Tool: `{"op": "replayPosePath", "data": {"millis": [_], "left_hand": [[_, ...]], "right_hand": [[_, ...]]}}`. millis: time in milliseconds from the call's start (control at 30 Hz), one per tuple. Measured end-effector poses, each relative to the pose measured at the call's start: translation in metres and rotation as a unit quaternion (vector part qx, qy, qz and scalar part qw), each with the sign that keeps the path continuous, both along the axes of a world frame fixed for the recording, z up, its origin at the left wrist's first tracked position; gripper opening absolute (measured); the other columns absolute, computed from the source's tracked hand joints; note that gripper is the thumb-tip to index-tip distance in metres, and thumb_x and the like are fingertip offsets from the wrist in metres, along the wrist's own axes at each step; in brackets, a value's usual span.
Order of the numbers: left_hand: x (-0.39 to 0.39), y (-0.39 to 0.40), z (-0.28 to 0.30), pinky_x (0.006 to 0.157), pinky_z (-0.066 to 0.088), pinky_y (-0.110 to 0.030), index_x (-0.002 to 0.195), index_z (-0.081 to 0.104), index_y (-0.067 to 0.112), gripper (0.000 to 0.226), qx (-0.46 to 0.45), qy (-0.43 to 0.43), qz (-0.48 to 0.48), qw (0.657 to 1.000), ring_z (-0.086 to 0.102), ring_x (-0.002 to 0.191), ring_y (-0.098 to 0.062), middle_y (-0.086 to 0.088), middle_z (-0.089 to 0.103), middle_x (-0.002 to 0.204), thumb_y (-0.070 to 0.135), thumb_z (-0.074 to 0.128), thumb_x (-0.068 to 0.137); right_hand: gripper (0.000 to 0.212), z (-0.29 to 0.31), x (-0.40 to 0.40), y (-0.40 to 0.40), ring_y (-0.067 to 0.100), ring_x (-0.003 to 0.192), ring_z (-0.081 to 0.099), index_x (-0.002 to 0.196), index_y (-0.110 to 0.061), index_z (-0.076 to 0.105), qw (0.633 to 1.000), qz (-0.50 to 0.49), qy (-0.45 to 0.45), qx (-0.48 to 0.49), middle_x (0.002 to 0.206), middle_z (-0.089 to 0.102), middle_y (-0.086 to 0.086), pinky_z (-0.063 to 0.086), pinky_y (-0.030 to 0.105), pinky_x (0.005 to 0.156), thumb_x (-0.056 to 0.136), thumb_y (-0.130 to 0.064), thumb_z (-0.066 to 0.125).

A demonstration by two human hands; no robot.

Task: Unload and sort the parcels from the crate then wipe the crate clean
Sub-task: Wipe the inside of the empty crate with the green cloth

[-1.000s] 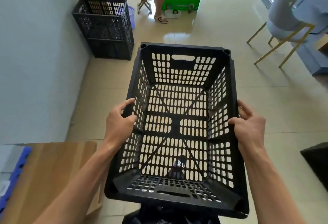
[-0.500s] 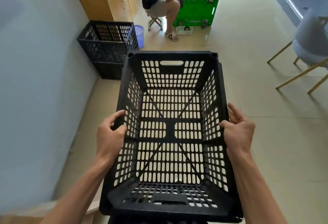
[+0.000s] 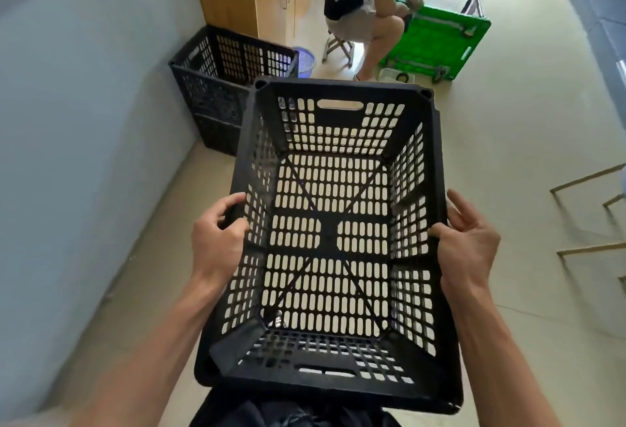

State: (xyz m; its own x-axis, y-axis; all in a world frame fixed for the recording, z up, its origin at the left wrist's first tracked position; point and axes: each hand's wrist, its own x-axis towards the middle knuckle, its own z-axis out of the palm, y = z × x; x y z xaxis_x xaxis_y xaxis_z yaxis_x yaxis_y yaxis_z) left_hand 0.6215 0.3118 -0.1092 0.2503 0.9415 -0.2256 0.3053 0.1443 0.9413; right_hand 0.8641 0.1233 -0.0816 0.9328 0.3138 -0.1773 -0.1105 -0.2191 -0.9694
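Crate: you've got the black crate (image 3: 330, 233) up off the floor in front of your body, empty, nothing lying on its slotted bottom
Left hand: your left hand (image 3: 216, 240) is curled shut over the left long rim, thumb inside the wall, fingers wrapped outside
Right hand: your right hand (image 3: 469, 243) is on the right long rim, thumb hooked inside, fingers spread flatter along the outer wall, a looser hold than the left
Long axis: the crate runs away from you, near short wall against your waist, far short wall with its handle slot pointing at the stacked crates (image 3: 227, 88)
Where the stack lies: ahead and to your left, against the wall (image 3: 67, 121), its near corner just behind your crate's far left corner
Nearer hand: your left hand is on the stack's side, so I judge it leads any swing that way
Stage: unloading looks done; whether it's been wiped I cannot tell, no cloth in view
Watch for: a seated person (image 3: 362, 10) and a green cart (image 3: 437, 44) sit ahead to the right, well apart from the stack, so keep the far end swinging left
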Motion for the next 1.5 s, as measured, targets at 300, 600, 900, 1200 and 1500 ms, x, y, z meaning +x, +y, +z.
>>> {"op": "replayPosePath", "data": {"millis": [300, 600, 900, 1200, 1500], "left_hand": [[0.096, 0.137, 0.007, 0.093, 0.058, -0.053, 0.113, 0.069, 0.051, 0.043, -0.017, 0.007, -0.015, 1.000, 0.070, 0.108, -0.023, 0.003, 0.071, 0.118, 0.033, 0.058, 0.075], [0.234, 0.243, 0.000, 0.103, 0.053, -0.049, 0.124, 0.069, 0.038, 0.051, -0.020, 0.039, 0.029, 0.999, 0.067, 0.115, -0.017, 0.006, 0.071, 0.122, 0.022, 0.061, 0.077], [0.308, 0.349, 0.000, 0.103, 0.052, -0.050, 0.117, 0.067, 0.055, 0.052, -0.073, 0.011, 0.150, 0.986, 0.066, 0.116, -0.022, 0.003, 0.070, 0.124, 0.033, 0.063, 0.070], [0.334, 0.496, -0.016, 0.042, 0.042, -0.015, 0.136, 0.061, 0.033, 0.052, -0.079, 0.016, 0.230, 0.970, 0.044, 0.038, -0.002, -0.029, 0.063, 0.128, 0.006, 0.060, 0.092], [0.349, 0.591, -0.019, 0.094, 0.055, -0.028, 0.138, 0.058, 0.043, 0.055, -0.074, 0.030, 0.274, 0.959, 0.068, 0.092, -0.006, -0.001, 0.063, 0.139, 0.017, 0.062, 0.089]], "right_hand": [[0.075, 0.007, 0.104, 0.132, 0.015, 0.094, 0.077, 0.146, -0.014, 0.053, 0.999, -0.006, -0.002, 0.037, 0.123, 0.073, 0.004, 0.062, 0.026, 0.066, 0.082, 0.024, 0.059], [0.077, -0.004, 0.251, 0.263, 0.019, 0.094, 0.077, 0.149, -0.017, 0.049, 0.996, 0.073, 0.015, 0.044, 0.121, 0.074, 0.004, 0.065, 0.034, 0.071, 0.085, 0.025, 0.057], [0.070, -0.001, 0.369, 0.449, 0.024, 0.100, 0.076, 0.138, -0.012, 0.060, 0.977, 0.212, 0.006, 0.021, 0.113, 0.078, 0.004, 0.062, 0.048, 0.085, 0.080, 0.028, 0.056], [0.067, -0.006, 0.398, 0.662, 0.019, 0.097, 0.077, 0.137, -0.014, 0.062, 0.950, 0.313, 0.003, -0.017, 0.111, 0.076, -0.002, 0.063, 0.030, 0.069, 0.083, 0.026, 0.053], [0.067, -0.001, 0.412, 0.804, 0.009, 0.087, 0.077, 0.137, -0.016, 0.062, 0.930, 0.363, 0.000, -0.058, 0.095, 0.077, -0.017, 0.061, 0.025, 0.061, 0.085, 0.026, 0.053]]}}
